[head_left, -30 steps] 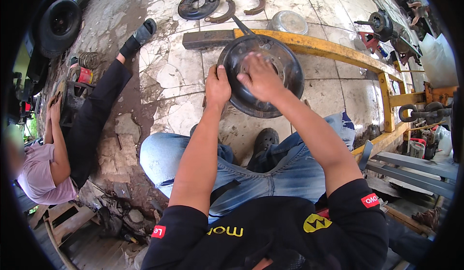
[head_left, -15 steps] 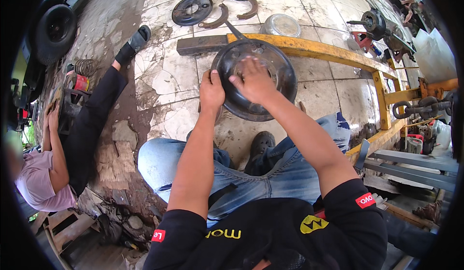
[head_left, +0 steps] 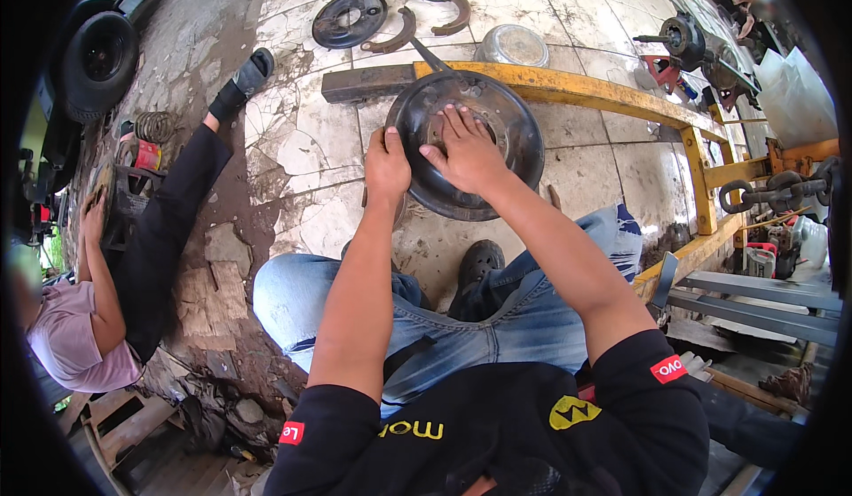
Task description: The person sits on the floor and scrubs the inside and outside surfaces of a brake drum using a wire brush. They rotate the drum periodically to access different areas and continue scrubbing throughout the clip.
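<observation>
A round black brake backing plate (head_left: 521, 137) with a raised rim and a hole in its middle is tilted up in front of me, over my shoes. My left hand (head_left: 388, 166) is closed round its left edge, thumb over the rim. My right hand (head_left: 468, 152) lies flat across the plate's middle, fingers extended, covering part of the central hole. Beyond it, on the tiles, lie another black backing plate (head_left: 370, 27) and two curved brake shoes, one nearer (head_left: 397, 39) and one farther right (head_left: 456, 19).
A yellow metal frame (head_left: 577, 90) runs behind the plate and along my right. Past its bar sits a round silver metal part (head_left: 515, 43). Chain links (head_left: 772, 196) hang at the right. On the left another person (head_left: 98, 318) sits with one leg stretched out toward the middle.
My right hand's fingers have shifted slightly on the plate and look sharper than before. My left hand keeps its hold on the edge.
</observation>
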The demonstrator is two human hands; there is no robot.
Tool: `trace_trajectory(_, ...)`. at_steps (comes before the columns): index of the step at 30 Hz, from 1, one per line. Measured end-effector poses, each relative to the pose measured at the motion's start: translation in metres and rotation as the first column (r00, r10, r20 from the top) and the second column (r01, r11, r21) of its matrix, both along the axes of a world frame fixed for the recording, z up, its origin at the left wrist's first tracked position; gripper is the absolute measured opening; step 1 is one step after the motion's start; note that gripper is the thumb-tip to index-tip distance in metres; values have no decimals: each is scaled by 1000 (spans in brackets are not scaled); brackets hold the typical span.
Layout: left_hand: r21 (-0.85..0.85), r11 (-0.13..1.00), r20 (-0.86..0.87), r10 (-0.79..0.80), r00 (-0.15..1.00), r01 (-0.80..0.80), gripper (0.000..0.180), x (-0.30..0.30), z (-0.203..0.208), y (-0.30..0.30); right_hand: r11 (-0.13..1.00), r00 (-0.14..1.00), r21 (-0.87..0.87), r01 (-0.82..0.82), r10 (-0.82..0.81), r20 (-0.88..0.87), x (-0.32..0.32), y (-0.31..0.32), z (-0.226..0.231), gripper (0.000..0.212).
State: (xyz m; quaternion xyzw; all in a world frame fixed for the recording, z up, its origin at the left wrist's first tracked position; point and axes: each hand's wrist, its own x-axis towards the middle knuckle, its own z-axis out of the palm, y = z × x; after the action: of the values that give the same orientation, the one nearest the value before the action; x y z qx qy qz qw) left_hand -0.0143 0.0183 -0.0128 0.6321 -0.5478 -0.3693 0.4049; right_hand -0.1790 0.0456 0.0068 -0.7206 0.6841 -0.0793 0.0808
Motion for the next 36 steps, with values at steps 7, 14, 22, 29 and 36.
trace_trajectory(7,62,998,-17,-22,1000,23,49,3,-1,0,994,993,69,-82,76,92,-1,3,12,78)
trace_trajectory(14,79,996,-52,-33,998,37,47,-3,11,3,995,997,98,22,-28,66,-20,2,8,79)
trace_trajectory(22,49,999,-26,-20,999,22,45,-3,0,1,987,988,57,148,-151,40,-36,2,-1,79)
trace_trajectory(29,61,997,-43,-34,998,37,50,-6,2,1,993,996,78,94,-94,3,-42,9,4,77)
trace_trajectory(36,82,995,-55,-53,997,57,48,0,-2,2,974,995,225,40,-60,83,-30,76,14,81)
